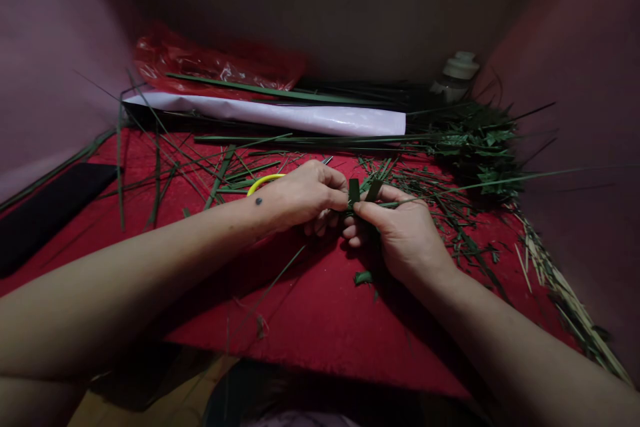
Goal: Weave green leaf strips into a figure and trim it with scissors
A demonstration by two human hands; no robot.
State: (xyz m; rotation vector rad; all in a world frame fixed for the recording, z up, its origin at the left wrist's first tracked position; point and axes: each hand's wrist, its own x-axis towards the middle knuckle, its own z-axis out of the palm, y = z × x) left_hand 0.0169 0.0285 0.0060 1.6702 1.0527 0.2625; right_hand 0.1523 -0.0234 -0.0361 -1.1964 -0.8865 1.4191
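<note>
My left hand pinches the near end of a small bundle of green leaf strips over the middle of the table. From the other side, my right hand grips the same strips between thumb and fingers. Two short, flat ends stand up between the hands, and one long thin blade stretches off to the right. Behind my left wrist shows a yellow handle loop, probably of scissors, with a metal tip beyond the hand. A small rolled piece of green leaf lies just below my right hand.
Cut leaf blades and scraps litter the red tabletop. Behind them lie a white wrapped roll, a red plastic bag and a leafy green bundle. A bottle stands back right; a dark flat object lies left.
</note>
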